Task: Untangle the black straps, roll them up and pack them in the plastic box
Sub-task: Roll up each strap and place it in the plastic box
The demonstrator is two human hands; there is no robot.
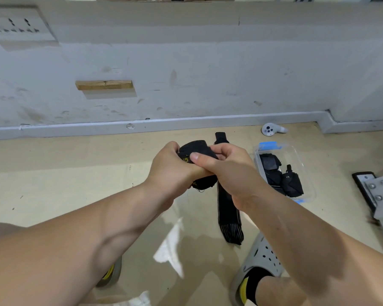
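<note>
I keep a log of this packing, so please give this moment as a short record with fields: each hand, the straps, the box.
left hand: grips the rolled black fabric strap
right hand: pinches the same roll, thumb on top
loose strap: long black strap, flat on the beige floor
box: clear plastic box with blue latches, holding rolled black straps

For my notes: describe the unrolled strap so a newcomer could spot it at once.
On the beige floor, find the clear plastic box. Left of it a long black strap lies flat, passing behind the right hand. Unlike the bundles in the box and the roll in the left hand, it is unrolled, with pale pinstripes at its near end.
</note>
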